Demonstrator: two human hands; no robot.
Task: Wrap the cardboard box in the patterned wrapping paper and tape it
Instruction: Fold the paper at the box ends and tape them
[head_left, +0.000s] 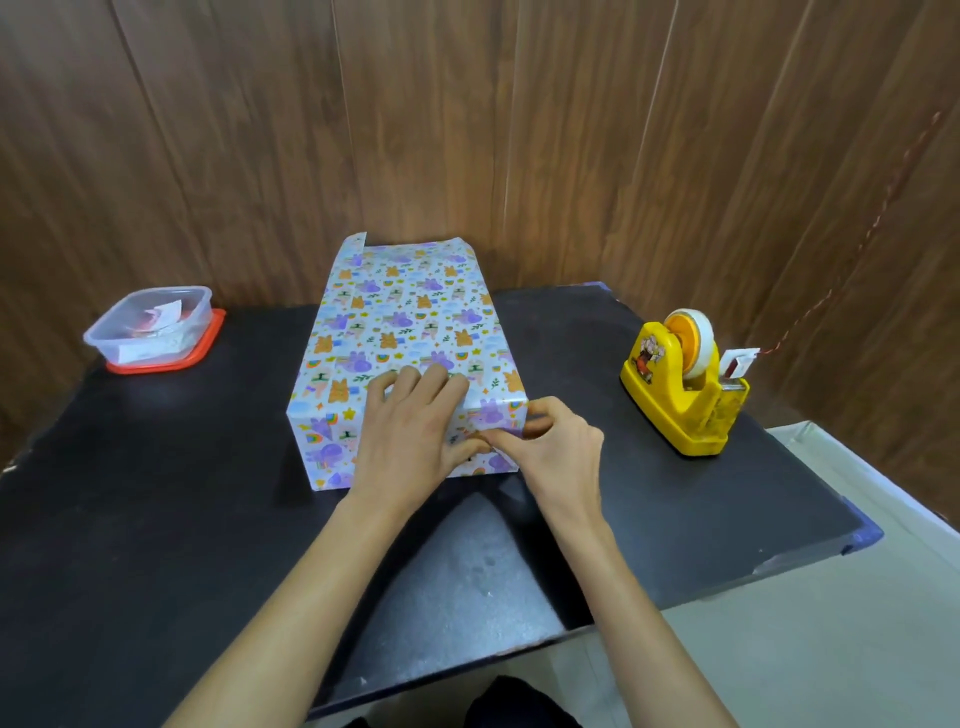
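The near end of the patterned wrapping paper is pressed by the flat left hand and pinched by the right hand; the far end is left unfolded.

Quick count fwiw: 1 wrapped box, 1 tape dispenser w/ 1 roll, 1 plastic tub, 2 hands, left hand + right hand, 1 bench.

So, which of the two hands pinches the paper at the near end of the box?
The right hand: its thumb and fingers pinch the wrapping paper at the near right corner. The left hand only lies over the top edge, fingers resting on top.
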